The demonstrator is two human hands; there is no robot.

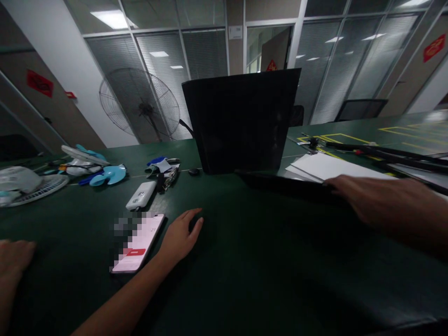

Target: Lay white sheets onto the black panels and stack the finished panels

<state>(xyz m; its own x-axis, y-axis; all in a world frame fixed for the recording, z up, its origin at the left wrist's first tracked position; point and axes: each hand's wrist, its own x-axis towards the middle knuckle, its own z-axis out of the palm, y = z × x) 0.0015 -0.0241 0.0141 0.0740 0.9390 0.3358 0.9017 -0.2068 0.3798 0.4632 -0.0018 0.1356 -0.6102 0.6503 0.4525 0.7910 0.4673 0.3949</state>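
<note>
My left hand (181, 234) rests on the dark green table (224, 280), thumb and fingers apart and nothing held. Just to its left lies a phone (147, 235) with a lit pink screen, partly blurred out. At the right, my right hand (378, 200) is closed on the end of a thin, dark flat panel (290, 185); its kind is too dark to make out. The panel reaches left, low over the table, to the front of a tall black box-shaped thing (241, 121) that stands upright. A short strap-like piece (186, 127) sticks out on its left.
Another person's hand (16, 256) is at the left edge. Left lie a white power bank (141, 195), keys (171, 178), blue fan blades (109, 175) and white fan parts (21, 182). White paper sheets (332, 167) and black cables (378, 151) lie right. A large fan (140, 105) stands behind.
</note>
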